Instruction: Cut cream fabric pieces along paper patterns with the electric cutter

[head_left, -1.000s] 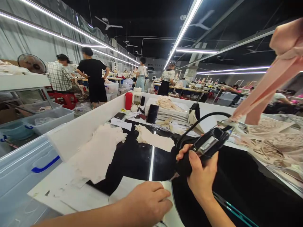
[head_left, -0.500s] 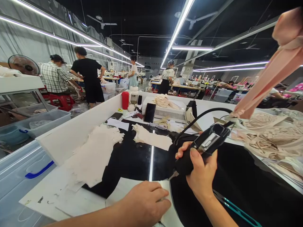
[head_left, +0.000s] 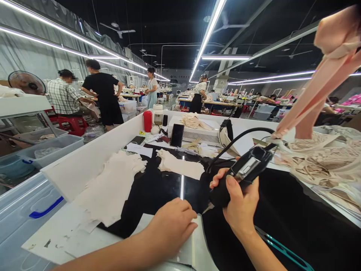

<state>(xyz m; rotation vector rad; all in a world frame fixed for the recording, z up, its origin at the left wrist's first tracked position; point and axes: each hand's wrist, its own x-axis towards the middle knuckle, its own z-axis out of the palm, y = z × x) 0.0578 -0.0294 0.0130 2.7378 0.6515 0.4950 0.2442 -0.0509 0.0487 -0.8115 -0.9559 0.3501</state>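
Observation:
My right hand [head_left: 239, 203] is wrapped around a black corded hand tool [head_left: 245, 171] with a silver panel on its side. Its narrow metal tip [head_left: 208, 207] points down and left, close to the top edge of a pale sheet [head_left: 203, 244]. My left hand [head_left: 173, 226] rests over that sheet with fingers curled and pressed together, just left of the tip. What its fingertips hold, if anything, is hidden. A narrow cream strip [head_left: 193, 250] runs down the sheet below them. Twisted pink fabric strips [head_left: 307, 101] are tied at the tool's cord end.
Pale fabric pieces lie in a large stack [head_left: 109, 192] and a smaller stack [head_left: 180, 164] on the black tabletop [head_left: 158, 192]. A phone [head_left: 177, 135] leans against a white box [head_left: 203, 137]. Teal tweezers [head_left: 284, 248] lie at right, near heaped beige straps [head_left: 327, 158]. Several people stand or sit beyond.
My left hand has moved forward along the sheet, up to its top edge near the tool tip. The right hand and tool are nearly still. The view has shifted slightly.

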